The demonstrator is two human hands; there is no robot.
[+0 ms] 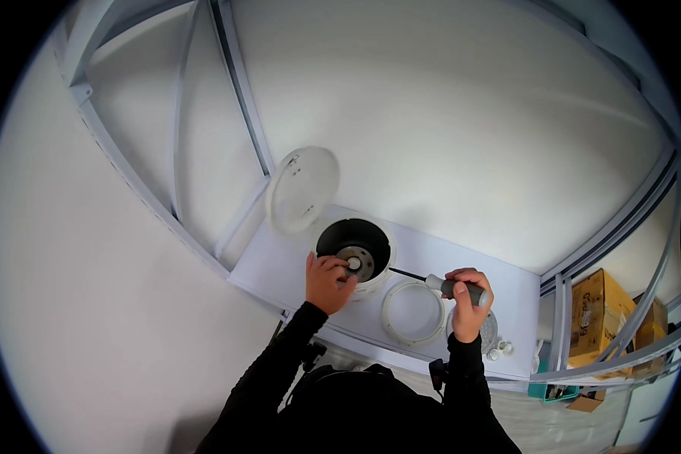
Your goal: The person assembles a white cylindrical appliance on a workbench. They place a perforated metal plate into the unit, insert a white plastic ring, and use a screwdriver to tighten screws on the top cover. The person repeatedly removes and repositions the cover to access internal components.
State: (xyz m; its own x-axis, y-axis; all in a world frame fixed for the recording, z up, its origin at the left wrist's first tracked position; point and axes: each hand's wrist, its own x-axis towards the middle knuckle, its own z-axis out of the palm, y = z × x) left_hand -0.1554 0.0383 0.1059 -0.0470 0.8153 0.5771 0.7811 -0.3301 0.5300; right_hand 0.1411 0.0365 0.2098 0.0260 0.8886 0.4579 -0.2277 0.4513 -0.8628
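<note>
A round white appliance body, like a rice cooker (386, 284), stands open on the table with a dark inner wall. At its bottom lies a grey metal plate (367, 266) with a small pale round centre piece (354, 263). My left hand (328, 283) reaches over the near left rim. Its bent fingers and thumb close in beside the centre piece; what lies between the fingertips is too small to make out. My right hand (469, 303) is wrapped round a screwdriver (433, 282) with a grey handle. The dark shaft points left, its tip near the cooker's right rim.
Behind the cooker a white round lid (304, 189) stands raised. A white ring (387, 312) and a perforated disc (489, 331) lie to the right, with small white parts (505, 348) near the table's edge. Metal frame posts (242, 87) surround the table (461, 261). Cardboard boxes (598, 314) sit far right.
</note>
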